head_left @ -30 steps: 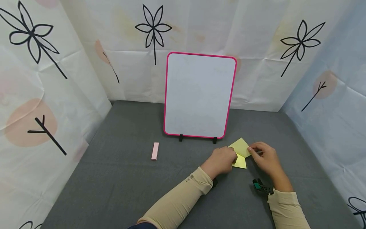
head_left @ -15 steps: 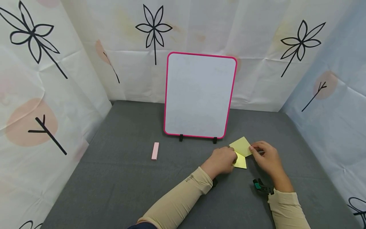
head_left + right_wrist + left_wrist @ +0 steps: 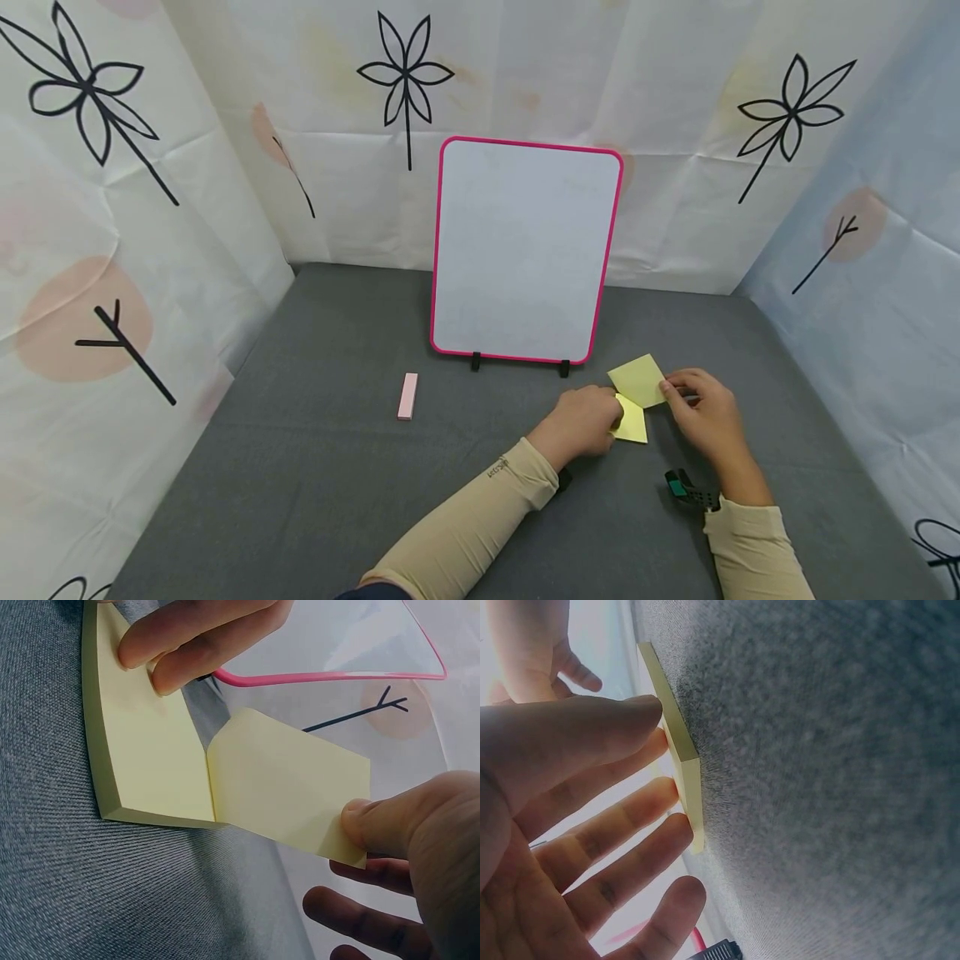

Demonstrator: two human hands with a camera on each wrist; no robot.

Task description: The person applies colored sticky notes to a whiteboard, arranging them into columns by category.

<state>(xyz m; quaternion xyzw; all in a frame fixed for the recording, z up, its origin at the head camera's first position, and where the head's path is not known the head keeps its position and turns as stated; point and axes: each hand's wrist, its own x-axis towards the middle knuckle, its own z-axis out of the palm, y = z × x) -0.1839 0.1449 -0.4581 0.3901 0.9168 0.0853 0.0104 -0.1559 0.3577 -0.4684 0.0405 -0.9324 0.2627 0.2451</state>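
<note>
A thick yellow sticky note pad (image 3: 150, 765) lies on the grey tabletop, right of centre in the head view. My left hand (image 3: 587, 421) rests on it, and in the right wrist view two fingertips (image 3: 139, 649) press its top. The left wrist view shows the thumb (image 3: 634, 716) and the outstretched fingers against the pad (image 3: 676, 724). My right hand (image 3: 705, 417) pinches the corner of the top sticky note (image 3: 296, 787) between thumb and forefinger. That sheet is lifted and turned away from the pad, still meeting it along one edge. The other right fingers hang loosely below.
Behind the hands stands a whiteboard (image 3: 525, 250) with a pink frame on small black feet (image 3: 476, 362). A slim pink block (image 3: 407, 397) lies to the left on the grey cloth (image 3: 300, 467). Patterned white fabric walls (image 3: 315, 83) enclose the table's back and sides.
My right hand has moved slightly right, drawing the sheet further over and away from the pad. The left hand stays in place on the pad.
</note>
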